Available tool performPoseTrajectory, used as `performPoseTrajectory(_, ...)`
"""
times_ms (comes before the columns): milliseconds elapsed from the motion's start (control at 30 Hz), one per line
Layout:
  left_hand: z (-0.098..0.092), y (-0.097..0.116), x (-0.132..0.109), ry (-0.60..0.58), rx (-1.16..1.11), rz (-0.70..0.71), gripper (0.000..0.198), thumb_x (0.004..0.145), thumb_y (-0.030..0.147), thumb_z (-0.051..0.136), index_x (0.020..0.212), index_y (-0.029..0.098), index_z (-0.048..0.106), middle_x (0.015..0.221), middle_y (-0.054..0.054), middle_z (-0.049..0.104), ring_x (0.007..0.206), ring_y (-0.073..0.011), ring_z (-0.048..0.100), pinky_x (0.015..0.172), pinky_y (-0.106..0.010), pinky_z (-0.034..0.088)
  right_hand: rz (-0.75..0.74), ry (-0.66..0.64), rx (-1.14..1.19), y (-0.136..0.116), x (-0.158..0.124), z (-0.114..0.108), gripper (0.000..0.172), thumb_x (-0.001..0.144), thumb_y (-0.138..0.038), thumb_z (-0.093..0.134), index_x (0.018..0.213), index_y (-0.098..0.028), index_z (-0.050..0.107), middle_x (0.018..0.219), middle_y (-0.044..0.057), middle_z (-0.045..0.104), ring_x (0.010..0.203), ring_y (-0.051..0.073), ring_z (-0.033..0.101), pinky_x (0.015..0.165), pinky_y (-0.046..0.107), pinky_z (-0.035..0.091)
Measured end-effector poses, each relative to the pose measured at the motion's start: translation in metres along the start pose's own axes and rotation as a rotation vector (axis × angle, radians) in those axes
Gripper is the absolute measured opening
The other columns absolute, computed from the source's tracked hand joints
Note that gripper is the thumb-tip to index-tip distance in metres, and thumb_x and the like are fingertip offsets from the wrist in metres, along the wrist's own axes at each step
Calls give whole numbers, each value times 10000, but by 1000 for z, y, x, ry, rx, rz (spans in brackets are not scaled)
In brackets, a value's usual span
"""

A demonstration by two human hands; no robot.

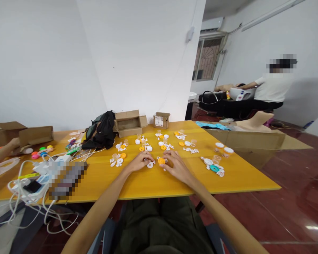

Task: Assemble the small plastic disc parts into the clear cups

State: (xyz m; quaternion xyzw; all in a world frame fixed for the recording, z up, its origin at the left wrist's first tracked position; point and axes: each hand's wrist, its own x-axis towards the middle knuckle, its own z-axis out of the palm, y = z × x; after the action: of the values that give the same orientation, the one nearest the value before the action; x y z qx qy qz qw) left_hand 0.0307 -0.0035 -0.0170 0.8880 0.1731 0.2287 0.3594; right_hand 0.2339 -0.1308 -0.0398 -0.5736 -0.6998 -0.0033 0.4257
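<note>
The right hand (pixel 176 164) bends inward at the wrist, its thumb on the near side and its fingers on the far side of one orange disc (pixel 161 161); thumb and fingers are together on it. The disc is at the middle of the table's near part, though whether it is lifted cannot be told. The left hand (pixel 141 161) comes in palm down, fingers curled, just beside one white disc (pixel 150 165); whether its fingertips pinch anything cannot be told. Both forearms reach forward from the near edge and converge, leaving a small gap between the hands.

Around them on the yellow table (pixel 148 183) lie several loose groups of small parts, too fine to count piece by piece. The group on the right has one teal disc (pixel 214 168), one white plate (pixel 208 161) and clear cups. Beyond it stand two lidded jars (pixel 228 152), side by side. At the back are two cartons, one open (pixel 128 123) and one small (pixel 161 120), with one dark bag (pixel 99 131) left of them. At far left, another person's hand (pixel 14 143) is at a third carton (pixel 36 135).
</note>
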Motion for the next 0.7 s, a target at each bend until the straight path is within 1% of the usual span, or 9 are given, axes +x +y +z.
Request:
performPoseTrajectory(100, 3, 3, 0, 40, 44, 2, 141, 870, 302, 653, 850, 211, 760, 935, -61, 691, 943, -218, 611, 924, -348, 482, 91, 177, 46, 12, -2, -5, 201, 916, -413, 596, 1009, -265, 696, 1102, 81, 668, 1107, 279, 615, 990, 460, 498)
performPoseTrajectory(167, 6, 4, 0, 74, 71, -12, 125, 834, 326, 696, 822, 215, 752, 931, -54, 693, 926, -216, 612, 927, -349, 484, 134, 233, 34, 20, -6, -8, 209, 903, -438, 601, 968, -267, 701, 1056, 79, 677, 1067, 284, 627, 971, 457, 509)
performPoseTrajectory(233, 9, 5, 2, 97, 89, -26, 106, 804, 318, 726, 791, 214, 743, 919, -47, 690, 904, -212, 615, 919, -350, 489, 158, 219, 7, 26, -11, -10, 204, 885, -439, 616, 938, -266, 710, 1050, 77, 677, 1052, 284, 633, 959, 452, 517)
performPoseTrajectory(300, 11, 5, 3, 112, 100, -28, 89, 793, 292, 732, 762, 209, 730, 894, -43, 685, 891, -210, 618, 917, -353, 489, 170, 163, -26, 30, -16, -11, 185, 872, -418, 626, 922, -267, 719, 1075, 73, 673, 1060, 279, 635, 955, 439, 522)
performPoseTrajectory(400, 13, 6, 5, 118, 108, -17, 89, 805, 261, 709, 737, 203, 712, 872, -41, 679, 883, -208, 620, 918, -357, 485, 164, 74, -84, 30, -20, -9, 147, 855, -364, 646, 919, -261, 728, 1094, 79, 674, 1049, 274, 646, 944, 427, 528)
performPoseTrajectory(467, 13, 6, 6, 118, 110, -12, 102, 815, 259, 693, 732, 201, 704, 871, -43, 679, 876, -206, 618, 907, -355, 486, 152, 42, -112, 29, -20, -8, 134, 848, -331, 654, 927, -253, 729, 1087, 89, 679, 1029, 276, 654, 932, 425, 532)
performPoseTrajectory(700, 12, 5, 6, 120, 90, -23, 167, 814, 323, 700, 705, 198, 684, 837, -44, 690, 856, -206, 615, 869, -341, 501, 138, 37, -98, 23, -15, -9, 134, 870, -327, 632, 933, -259, 729, 1078, 78, 675, 1037, 271, 647, 930, 419, 536)
